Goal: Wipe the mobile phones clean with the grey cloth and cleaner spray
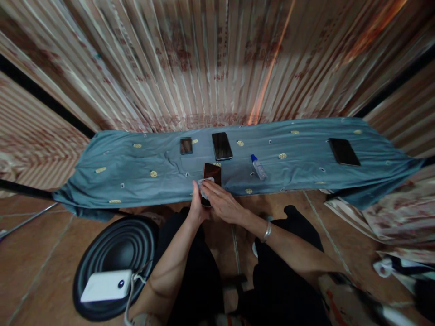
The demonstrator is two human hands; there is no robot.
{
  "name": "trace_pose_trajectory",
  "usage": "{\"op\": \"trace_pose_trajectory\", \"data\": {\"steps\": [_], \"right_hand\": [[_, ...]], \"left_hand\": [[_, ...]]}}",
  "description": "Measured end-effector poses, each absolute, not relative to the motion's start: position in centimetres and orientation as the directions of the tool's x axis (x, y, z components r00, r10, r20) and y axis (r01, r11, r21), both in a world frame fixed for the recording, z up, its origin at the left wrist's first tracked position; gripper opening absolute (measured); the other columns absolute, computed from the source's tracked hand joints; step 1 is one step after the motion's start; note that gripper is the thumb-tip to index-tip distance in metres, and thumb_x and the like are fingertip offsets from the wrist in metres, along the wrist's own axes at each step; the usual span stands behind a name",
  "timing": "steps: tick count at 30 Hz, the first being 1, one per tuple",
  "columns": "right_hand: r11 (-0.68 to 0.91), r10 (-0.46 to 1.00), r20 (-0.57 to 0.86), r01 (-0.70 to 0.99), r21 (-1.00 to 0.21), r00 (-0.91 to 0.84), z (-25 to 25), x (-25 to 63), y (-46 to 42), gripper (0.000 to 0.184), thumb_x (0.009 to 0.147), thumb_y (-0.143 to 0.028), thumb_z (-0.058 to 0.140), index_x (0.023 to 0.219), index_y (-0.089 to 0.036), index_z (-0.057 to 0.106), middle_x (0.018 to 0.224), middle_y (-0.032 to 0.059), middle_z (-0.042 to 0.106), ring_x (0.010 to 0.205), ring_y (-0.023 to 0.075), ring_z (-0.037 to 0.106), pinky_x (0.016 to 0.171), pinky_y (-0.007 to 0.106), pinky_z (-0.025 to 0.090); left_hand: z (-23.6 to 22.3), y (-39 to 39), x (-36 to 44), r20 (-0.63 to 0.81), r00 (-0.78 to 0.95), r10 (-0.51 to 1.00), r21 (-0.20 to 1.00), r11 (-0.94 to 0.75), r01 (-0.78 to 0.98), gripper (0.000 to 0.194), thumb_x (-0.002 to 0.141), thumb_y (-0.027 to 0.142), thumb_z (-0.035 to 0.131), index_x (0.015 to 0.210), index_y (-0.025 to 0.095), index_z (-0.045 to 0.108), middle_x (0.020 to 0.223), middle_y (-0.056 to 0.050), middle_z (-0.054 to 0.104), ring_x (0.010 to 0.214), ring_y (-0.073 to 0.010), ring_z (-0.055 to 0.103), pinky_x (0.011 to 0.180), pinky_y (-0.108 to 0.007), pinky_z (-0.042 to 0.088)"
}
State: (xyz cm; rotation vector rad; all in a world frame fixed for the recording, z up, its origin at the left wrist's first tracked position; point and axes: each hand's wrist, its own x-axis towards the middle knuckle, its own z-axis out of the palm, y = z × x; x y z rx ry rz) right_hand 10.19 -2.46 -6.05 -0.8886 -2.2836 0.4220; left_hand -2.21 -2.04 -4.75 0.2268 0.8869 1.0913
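Note:
A dark smartphone (212, 171) with a glossy screen is held at the front edge of the cloth-covered table. My left hand (196, 206) is closed around its left side and lower part. A small whitish wipe (200, 182) lies on the screen, pressed under the fingers of my right hand (222, 202). The lower part of the phone is partly hidden by my hands. Beyond it lie a second phone (222, 146) and a small dark square item (186, 145). To the right, a clear bottle with a blue cap (258, 168) rests on its side.
A blue-green patterned cloth (163, 185) covers the narrow table. At its right end lies a flat black device (344, 151). On the floor at left, a white power bank (107, 286) with a cable sits on a black ringed basin (117, 240). Striped curtains (190, 59) hang behind.

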Motion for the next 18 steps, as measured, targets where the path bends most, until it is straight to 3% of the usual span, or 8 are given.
{"op": "trace_pose_trajectory", "data": {"steps": [7, 13, 18], "right_hand": [[0.793, 0.603, 0.465, 0.422, -0.439, -0.648, -6.1, 9.7, -4.7, 0.059, 0.091, -0.004, 0.038, 0.150, -0.008, 0.036, 0.152, 0.0196, 0.044, 0.147, 0.0253, 0.033, 0.118, 0.048, 0.039], [0.778, 0.627, 0.476, 0.468, -0.420, -0.616, -6.8, 10.9, -4.4, 0.058, 0.092, -0.004, 0.032, 0.149, -0.010, 0.039, 0.148, 0.0188, 0.049, 0.145, 0.0249, 0.037, 0.117, 0.049, 0.040], [0.718, 0.696, 0.472, 0.532, -0.450, -0.541, -7.4, 11.6, -3.7, 0.057, 0.094, -0.007, 0.033, 0.150, -0.013, 0.038, 0.149, 0.0174, 0.049, 0.144, 0.0246, 0.038, 0.118, 0.049, 0.040]], "left_hand": [[-3.7, -1.8, -3.0, -0.620, 0.184, 0.762, 0.530, 0.581, -0.618, 0.089, 0.089, 0.075, 0.014, 0.090, 0.007, 0.071, 0.073, -0.015, 0.073, 0.070, -0.0218, 0.072, 0.073, -0.034, 0.058], [-3.6, -1.2, -2.9, -0.468, 0.087, 0.880, 0.580, 0.380, -0.720, 0.071, 0.097, 0.060, 0.018, 0.099, 0.013, 0.071, 0.082, -0.012, 0.075, 0.085, -0.0231, 0.073, 0.083, -0.037, 0.057], [-4.3, -0.7, -2.8, -0.468, 0.046, 0.882, 0.559, 0.337, -0.758, 0.057, 0.099, 0.052, 0.031, 0.116, 0.012, 0.068, 0.090, -0.011, 0.076, 0.089, -0.0218, 0.073, 0.087, -0.034, 0.055]]}}
